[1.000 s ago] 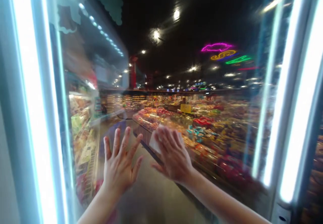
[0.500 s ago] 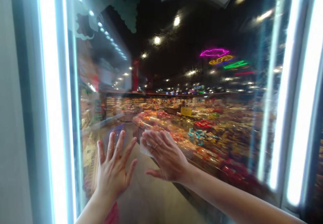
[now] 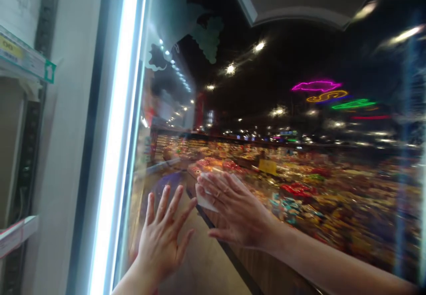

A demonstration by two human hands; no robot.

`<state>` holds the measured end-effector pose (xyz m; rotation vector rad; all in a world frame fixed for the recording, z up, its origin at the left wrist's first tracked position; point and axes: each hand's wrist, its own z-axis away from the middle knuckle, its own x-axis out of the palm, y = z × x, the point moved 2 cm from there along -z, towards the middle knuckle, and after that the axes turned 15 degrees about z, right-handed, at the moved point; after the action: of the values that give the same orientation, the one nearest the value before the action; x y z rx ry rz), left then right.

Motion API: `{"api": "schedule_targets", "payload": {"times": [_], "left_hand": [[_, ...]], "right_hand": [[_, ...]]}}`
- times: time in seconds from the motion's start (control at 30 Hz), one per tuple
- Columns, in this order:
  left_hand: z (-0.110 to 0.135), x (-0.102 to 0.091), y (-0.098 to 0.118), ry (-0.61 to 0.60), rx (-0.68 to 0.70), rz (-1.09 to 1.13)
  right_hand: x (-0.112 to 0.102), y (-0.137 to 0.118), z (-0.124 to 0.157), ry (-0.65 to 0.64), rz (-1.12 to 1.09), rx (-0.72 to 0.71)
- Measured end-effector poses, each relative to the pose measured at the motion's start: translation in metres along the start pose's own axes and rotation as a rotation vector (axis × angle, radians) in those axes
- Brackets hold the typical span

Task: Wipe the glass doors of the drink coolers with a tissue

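Note:
A large glass pane (image 3: 253,122) stands before me, with the store showing through or in it. My left hand (image 3: 166,237) lies flat against the pane with its fingers spread and nothing in it. Just to its right, my right hand (image 3: 236,210) presses a folded white cloth (image 3: 204,197) to the glass. Its fingers lie long over the cloth, and the thumb sticks out below. Most of the cloth is hidden beneath the fingers; whether it is fabric or paper I cannot tell.
A bright vertical light strip (image 3: 115,135) runs along the pane's left frame. Left of it are a shelf edge with a price label (image 3: 23,53) and a lower shelf rail (image 3: 18,235). Blurred heaps of colourful packaged goods (image 3: 319,202) and neon signs (image 3: 316,85) appear in the pane.
The view has swung left, bringing shelf edges in at the left and moving the right-hand light strips out. Both hands stay on the glass, the right one still on the cloth.

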<state>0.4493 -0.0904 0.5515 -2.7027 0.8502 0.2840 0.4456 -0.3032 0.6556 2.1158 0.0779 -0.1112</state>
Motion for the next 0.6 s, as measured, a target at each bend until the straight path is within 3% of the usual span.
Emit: {"api": "schedule_targets", "payload": {"times": [0.13,0.2,0.27,0.37,0.43,0.6], "left_hand": [[-0.001,-0.003,-0.002,-0.004,-0.003,0.01],[0.0,-0.002,-0.001,-0.003,-0.015,0.012],[0.003,0.0,0.002,0.016,-0.012,0.016],[0.005,0.002,0.003,0.043,0.013,0.011],[0.0,0.002,0.0,0.04,0.011,0.002],[-0.032,-0.01,-0.016,0.081,-0.087,0.009]], "right_hand": [[-0.004,0.053,-0.04,0.007,0.026,0.209],[-0.006,0.064,-0.057,0.019,0.051,0.278],[-0.005,0.05,-0.062,0.014,0.037,0.185],[-0.001,0.021,-0.059,-0.001,-0.018,-0.114],[0.0,0.028,-0.064,-0.005,-0.027,-0.188],[-0.003,0.105,-0.11,0.007,0.043,0.13]]}}
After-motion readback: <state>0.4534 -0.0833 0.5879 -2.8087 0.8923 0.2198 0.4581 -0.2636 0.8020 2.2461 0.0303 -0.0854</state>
